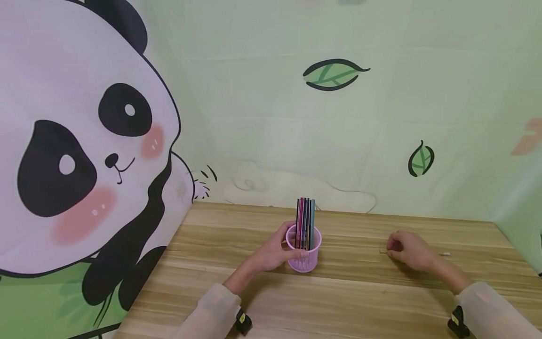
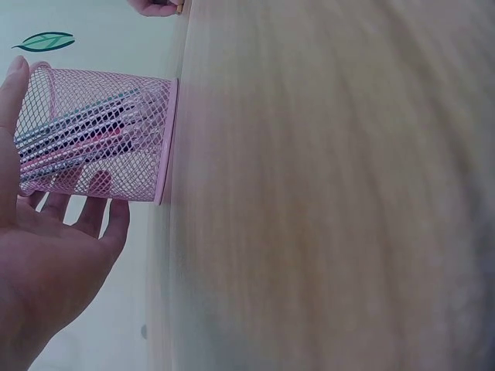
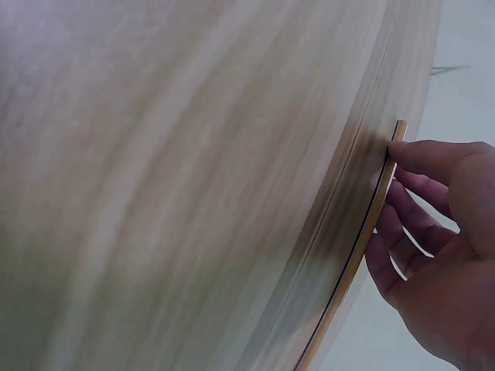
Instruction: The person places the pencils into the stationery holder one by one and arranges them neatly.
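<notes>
A pink mesh pen cup (image 1: 303, 264) stands upright on the wooden table, with several pencils (image 1: 305, 223) in dark, pink and blue tones rising from it. My left hand (image 1: 274, 249) grips the cup from its left side, thumb across the front and fingers round the back; the left wrist view shows the cup's mesh wall (image 2: 143, 166) against the fingers. Off to the right, my right hand (image 1: 410, 250) pinches a slim tan pencil (image 3: 357, 255) with a dark stripe near one end, thumb on one face and fingertips on the other. It lies along the tabletop, its pale end (image 1: 444, 254) showing past the wrist.
The wooden tabletop (image 1: 338, 301) runs back to a pale green wall hanging (image 1: 262, 117) with printed leaves. A large printed panda (image 1: 139, 141) covers the left side, beside the table's left edge.
</notes>
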`<act>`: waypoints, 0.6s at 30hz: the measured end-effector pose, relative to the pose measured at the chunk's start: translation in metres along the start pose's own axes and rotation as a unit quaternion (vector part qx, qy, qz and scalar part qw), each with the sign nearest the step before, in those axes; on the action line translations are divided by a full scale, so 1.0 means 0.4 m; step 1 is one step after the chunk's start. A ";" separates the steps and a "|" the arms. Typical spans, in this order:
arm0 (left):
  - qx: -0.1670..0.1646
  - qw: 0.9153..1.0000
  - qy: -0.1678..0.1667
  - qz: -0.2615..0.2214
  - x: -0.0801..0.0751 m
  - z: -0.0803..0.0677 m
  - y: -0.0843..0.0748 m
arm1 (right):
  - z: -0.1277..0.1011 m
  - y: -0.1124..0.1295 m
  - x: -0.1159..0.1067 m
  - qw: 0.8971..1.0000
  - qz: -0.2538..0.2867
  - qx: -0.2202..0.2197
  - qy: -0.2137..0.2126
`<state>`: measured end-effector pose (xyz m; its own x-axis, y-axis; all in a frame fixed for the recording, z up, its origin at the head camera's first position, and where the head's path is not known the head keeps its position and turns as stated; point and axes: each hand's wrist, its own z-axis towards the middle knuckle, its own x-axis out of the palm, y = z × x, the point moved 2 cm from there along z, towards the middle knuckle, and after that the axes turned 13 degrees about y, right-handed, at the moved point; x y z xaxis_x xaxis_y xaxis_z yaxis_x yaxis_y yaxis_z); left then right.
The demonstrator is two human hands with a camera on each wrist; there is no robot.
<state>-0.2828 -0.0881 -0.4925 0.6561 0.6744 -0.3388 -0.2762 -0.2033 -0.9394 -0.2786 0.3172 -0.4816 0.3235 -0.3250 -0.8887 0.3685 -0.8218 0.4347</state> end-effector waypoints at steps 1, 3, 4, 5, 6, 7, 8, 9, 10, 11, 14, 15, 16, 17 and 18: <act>-0.001 1.000 0.000 0.000 0.000 0.000 0.000 | 0.000 0.001 0.001 1.000 0.000 -0.003 0.000; 0.001 1.000 0.000 -0.001 0.000 0.000 0.001 | 0.001 0.003 0.002 1.000 0.000 -0.010 -0.003; 0.001 1.000 -0.001 0.000 0.000 0.000 0.001 | 0.001 0.003 0.002 1.000 -0.002 -0.016 -0.005; 0.002 1.000 -0.001 0.000 0.000 0.000 0.001 | 0.001 0.004 0.002 1.000 -0.003 -0.022 -0.006; 0.002 1.000 -0.002 0.000 0.000 0.000 0.001 | 0.001 0.005 0.003 1.000 -0.004 -0.026 -0.007; -0.001 1.000 -0.003 0.001 0.000 0.001 0.001 | 0.000 0.007 0.003 1.000 -0.002 -0.030 -0.007; -0.001 1.000 -0.003 0.002 0.000 0.001 0.001 | 0.001 0.007 0.004 0.999 -0.003 -0.032 -0.007; -0.003 1.000 -0.004 0.003 0.000 0.001 0.002 | 0.001 0.007 0.005 0.999 -0.003 -0.034 -0.007; -0.002 1.000 -0.004 0.004 0.000 0.001 0.001 | 0.002 0.008 0.005 0.999 -0.003 -0.036 -0.006; -0.001 1.000 -0.005 0.005 0.000 0.001 0.000 | 0.003 0.008 0.005 0.999 -0.001 -0.035 -0.005; 0.001 1.000 -0.005 0.009 -0.001 0.001 -0.001 | 0.004 0.012 0.003 0.999 0.005 -0.032 -0.003; 0.000 1.000 -0.005 0.009 -0.001 0.001 -0.001 | 0.004 0.016 -0.001 0.999 0.009 -0.030 -0.003; -0.001 1.000 -0.004 0.009 -0.001 0.001 -0.001 | 0.004 0.022 -0.005 0.999 0.014 -0.028 -0.003; -0.004 1.000 -0.004 0.010 -0.002 0.000 -0.001 | 0.005 0.030 -0.012 0.999 0.019 -0.031 -0.005; -0.005 1.000 -0.004 0.010 -0.002 0.000 -0.001 | 0.006 0.040 -0.021 0.999 0.025 -0.034 -0.009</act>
<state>-0.2833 -0.0885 -0.4920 0.6456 0.6753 -0.3566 -0.2814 -0.2237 -0.9331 -0.2775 0.3054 -0.4676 0.3271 -0.3731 -0.8682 0.4116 -0.7708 0.4863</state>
